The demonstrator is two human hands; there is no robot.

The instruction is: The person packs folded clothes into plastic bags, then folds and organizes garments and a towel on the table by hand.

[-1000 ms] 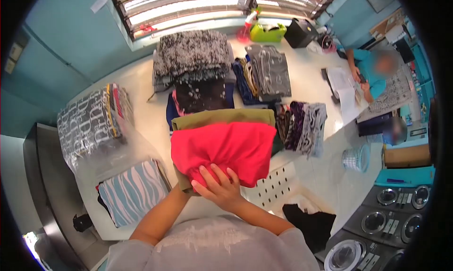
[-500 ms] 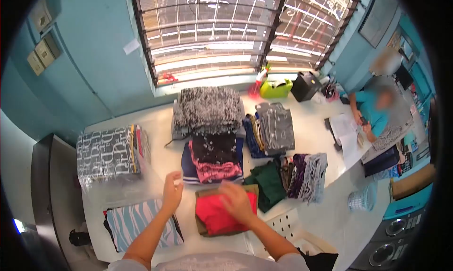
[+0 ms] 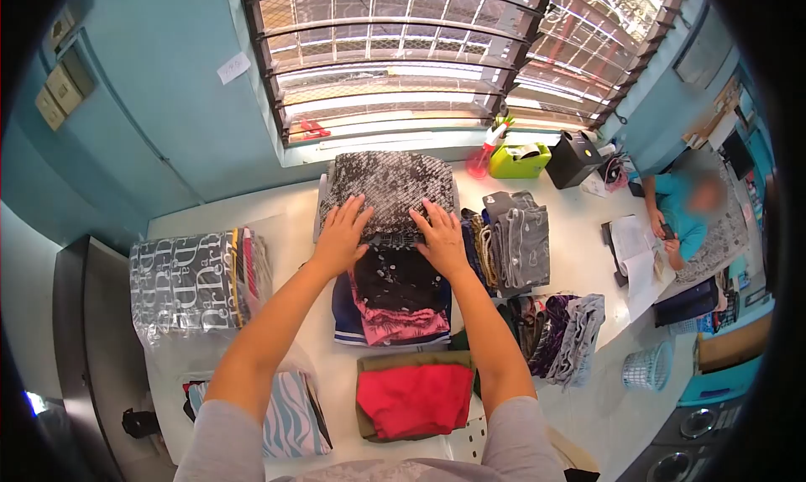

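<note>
A tall stack of folded black-and-white speckled cloth [image 3: 390,180] lies near the window. My left hand [image 3: 342,234] rests at its front left with fingers spread, and my right hand [image 3: 441,237] lies likewise at the front right. Neither hand is closed on the cloth. Just in front is a folded black garment [image 3: 399,279] with a pink patterned one [image 3: 405,324], on top of a navy garment [image 3: 344,318]. Closest to my body, a folded red cloth [image 3: 416,398] sits on an olive one [image 3: 369,364], touched by neither hand.
A plastic-wrapped bundle [image 3: 185,285] and a striped blue-white cloth [image 3: 292,419] are at the left. Grey folded clothes [image 3: 525,243] and rolled patterned clothes [image 3: 558,335] stand right, with a spray bottle [image 3: 480,159] and basket [image 3: 646,366] beyond. A seated person [image 3: 684,205] holds a phone.
The red cloth has left my hands and lies folded on the table. Both hands have moved forward onto the speckled stack. The view has tilted up toward the window.
</note>
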